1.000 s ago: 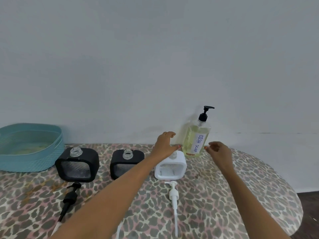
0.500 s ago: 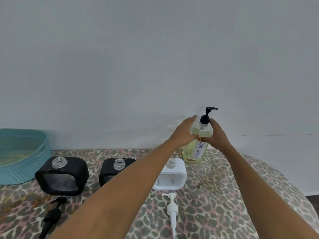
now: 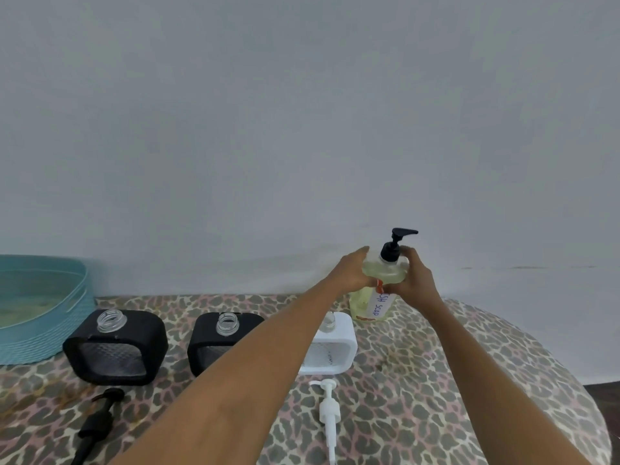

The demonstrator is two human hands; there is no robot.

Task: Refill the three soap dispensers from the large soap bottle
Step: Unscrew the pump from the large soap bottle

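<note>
1. I note the large soap bottle [image 3: 361, 303] is clear, glossy plastic. Its pump head [image 3: 391, 247] is matt black plastic, and its label [image 3: 380, 305] looks like white paper.
2. Left black dispenser [image 3: 115, 347] and middle black dispenser [image 3: 204, 333]: matt black casing, clear threaded necks.
3. White dispenser [image 3: 347, 333]: smooth white plastic.
4. Black loose pump [image 3: 97, 424] and white loose pump [image 3: 328, 414]: plastic, I judge.
5. Table cover [image 3: 436, 380]: matt leopard-print cloth.
6. Basket [image 3: 40, 337]: ribbed teal plastic.
7. Wall [image 3: 302, 129]: smooth, matt.

The left forearm [image 3: 241, 380] and right forearm [image 3: 486, 364] are bare, uncovered from the wrists back past the near edge of the worktop [image 3: 436, 380]. The left grip [image 3: 352, 273] and right grip [image 3: 414, 280] are bare hands, slender-fingered.
</note>
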